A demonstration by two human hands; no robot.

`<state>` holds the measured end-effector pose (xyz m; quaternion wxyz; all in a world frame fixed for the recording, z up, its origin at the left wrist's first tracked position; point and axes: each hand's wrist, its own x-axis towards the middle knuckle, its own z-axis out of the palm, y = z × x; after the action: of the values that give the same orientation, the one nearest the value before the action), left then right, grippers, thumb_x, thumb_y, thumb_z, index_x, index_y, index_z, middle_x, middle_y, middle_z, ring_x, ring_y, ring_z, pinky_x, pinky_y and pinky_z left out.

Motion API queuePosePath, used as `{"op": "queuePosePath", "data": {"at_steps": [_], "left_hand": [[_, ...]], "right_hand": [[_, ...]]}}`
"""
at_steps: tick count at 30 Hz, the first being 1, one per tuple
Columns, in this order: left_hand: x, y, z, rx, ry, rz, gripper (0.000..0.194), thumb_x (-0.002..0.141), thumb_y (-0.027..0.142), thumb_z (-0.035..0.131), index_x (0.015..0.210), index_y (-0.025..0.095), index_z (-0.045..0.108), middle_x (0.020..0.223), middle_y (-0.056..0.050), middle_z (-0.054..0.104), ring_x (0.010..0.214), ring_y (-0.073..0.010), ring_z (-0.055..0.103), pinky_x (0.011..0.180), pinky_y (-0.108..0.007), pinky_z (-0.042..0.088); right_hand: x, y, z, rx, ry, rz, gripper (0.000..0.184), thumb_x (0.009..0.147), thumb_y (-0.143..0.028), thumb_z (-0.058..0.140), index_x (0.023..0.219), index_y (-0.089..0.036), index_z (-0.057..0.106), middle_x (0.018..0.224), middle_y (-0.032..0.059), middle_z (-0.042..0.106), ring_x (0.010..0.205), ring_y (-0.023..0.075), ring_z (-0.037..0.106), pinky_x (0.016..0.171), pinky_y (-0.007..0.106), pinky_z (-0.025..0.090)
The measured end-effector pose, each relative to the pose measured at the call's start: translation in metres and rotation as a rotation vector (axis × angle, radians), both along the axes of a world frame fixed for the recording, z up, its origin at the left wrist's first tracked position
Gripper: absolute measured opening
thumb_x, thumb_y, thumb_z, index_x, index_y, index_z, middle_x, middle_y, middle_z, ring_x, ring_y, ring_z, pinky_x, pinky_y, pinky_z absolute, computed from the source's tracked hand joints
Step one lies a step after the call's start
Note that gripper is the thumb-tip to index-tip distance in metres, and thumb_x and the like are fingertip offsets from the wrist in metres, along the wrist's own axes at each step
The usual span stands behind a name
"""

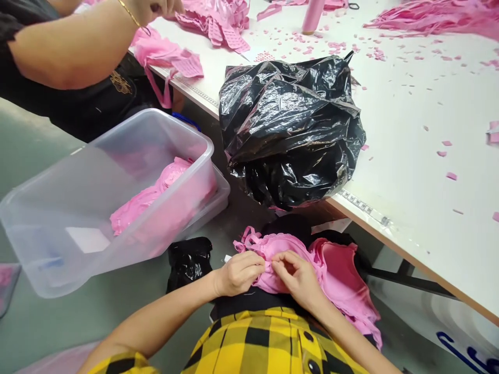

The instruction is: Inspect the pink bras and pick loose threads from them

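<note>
Across my lap lies a pink bra point(341, 272), with its cups spread to the right and thin straps curling at its upper left. My left hand point(242, 271) is closed in a pinch on the bra's edge near the middle. Just to its right, my right hand point(298, 275) pinches the same piece between thumb and forefinger. The fingertips of both hands are close together, and any small part between them is too small to make out.
A black plastic bag point(292, 130) sits on the edge of the white table point(413, 156), which has pink scraps and a measuring tape point(364, 208) along it. Left stands a clear plastic bin point(42, 223) holding pink garments point(156, 195). A co-worker's arm point(74, 47) reaches over at upper left.
</note>
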<state>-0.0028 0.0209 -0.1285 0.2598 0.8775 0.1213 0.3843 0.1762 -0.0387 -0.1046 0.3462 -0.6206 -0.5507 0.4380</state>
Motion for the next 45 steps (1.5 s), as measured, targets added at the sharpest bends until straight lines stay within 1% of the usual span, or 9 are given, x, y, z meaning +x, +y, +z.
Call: {"op": "queuePosePath", "data": {"at_steps": [3,5,9,14,21,29,39,41,45], "left_hand": [[0.003,0.004,0.004,0.049,0.025,-0.037,0.021,0.079,-0.001,0.046,0.095,0.009,0.054,0.086,-0.013,0.062,0.083,-0.0183,0.058,0.069,-0.030,0.053],[0.003,0.005,0.005,0.077,0.052,-0.056,0.021,0.079,-0.002,0.044,0.093,0.009,0.055,0.085,-0.012,0.060,0.082,-0.0182,0.058,0.067,-0.029,0.052],[0.003,0.005,0.007,0.093,0.120,-0.074,0.020,0.078,-0.002,0.043,0.089,0.009,0.055,0.083,-0.011,0.058,0.078,-0.0174,0.056,0.063,-0.028,0.051],[0.003,0.003,0.012,0.069,0.177,-0.019,0.019,0.080,0.001,0.043,0.090,0.012,0.055,0.084,-0.010,0.058,0.077,-0.0161,0.055,0.063,-0.027,0.051],[0.004,-0.001,0.016,0.044,0.167,0.041,0.016,0.081,0.003,0.047,0.090,0.011,0.057,0.081,-0.009,0.059,0.075,-0.0156,0.057,0.063,-0.026,0.052],[0.005,0.005,0.023,0.146,0.201,-0.054,0.017,0.081,0.000,0.043,0.085,0.010,0.057,0.078,-0.009,0.060,0.073,-0.0166,0.057,0.063,-0.027,0.052],[0.004,0.005,0.020,0.125,0.149,-0.022,0.017,0.081,0.003,0.044,0.091,0.013,0.055,0.080,-0.008,0.063,0.075,-0.0159,0.060,0.070,-0.029,0.054],[0.010,0.004,0.018,0.060,0.136,0.013,0.016,0.080,0.004,0.045,0.089,0.014,0.054,0.075,-0.006,0.063,0.072,-0.0151,0.061,0.069,-0.028,0.054],[0.025,-0.004,0.011,-0.136,0.083,0.262,0.012,0.078,0.009,0.050,0.086,0.017,0.053,0.071,-0.001,0.063,0.065,-0.0126,0.062,0.063,-0.023,0.053]], "right_hand": [[0.008,0.009,0.004,0.133,-0.143,0.115,0.013,0.084,-0.021,0.049,0.082,-0.019,0.062,0.073,0.0045,0.060,0.067,0.0170,0.056,0.061,0.029,0.043],[0.013,0.017,0.005,0.149,-0.181,0.213,0.012,0.082,-0.017,0.051,0.082,-0.019,0.063,0.074,0.0046,0.062,0.069,0.0171,0.057,0.063,0.028,0.043],[0.020,0.033,0.011,0.097,-0.233,0.268,0.010,0.079,-0.013,0.053,0.081,-0.017,0.061,0.074,0.0033,0.064,0.067,0.0152,0.057,0.063,0.025,0.041],[0.014,0.040,0.021,-0.039,-0.407,0.315,0.015,0.076,-0.018,0.057,0.062,-0.017,0.057,0.058,0.0008,0.059,0.052,0.0126,0.049,0.050,0.023,0.029],[0.007,0.024,0.019,-0.051,-0.399,0.209,0.014,0.073,-0.015,0.055,0.059,-0.018,0.057,0.057,0.0009,0.059,0.051,0.0123,0.048,0.048,0.024,0.026],[-0.001,0.018,0.011,-0.141,-0.435,0.110,0.016,0.066,-0.008,0.051,0.055,-0.017,0.057,0.051,0.0029,0.058,0.047,0.0132,0.046,0.047,0.025,0.022],[-0.009,0.019,0.009,-0.151,-0.247,0.000,0.015,0.061,-0.008,0.049,0.050,-0.017,0.050,0.046,-0.0027,0.047,0.044,0.0094,0.037,0.044,0.022,0.023],[-0.009,0.020,0.009,-0.144,-0.161,0.001,0.014,0.062,-0.010,0.048,0.050,-0.017,0.048,0.046,-0.0042,0.045,0.045,0.0083,0.037,0.043,0.020,0.026],[-0.004,0.020,0.009,-0.138,-0.049,-0.008,0.014,0.065,-0.014,0.048,0.051,-0.016,0.048,0.047,-0.0056,0.042,0.045,0.0071,0.035,0.042,0.017,0.027]]}}
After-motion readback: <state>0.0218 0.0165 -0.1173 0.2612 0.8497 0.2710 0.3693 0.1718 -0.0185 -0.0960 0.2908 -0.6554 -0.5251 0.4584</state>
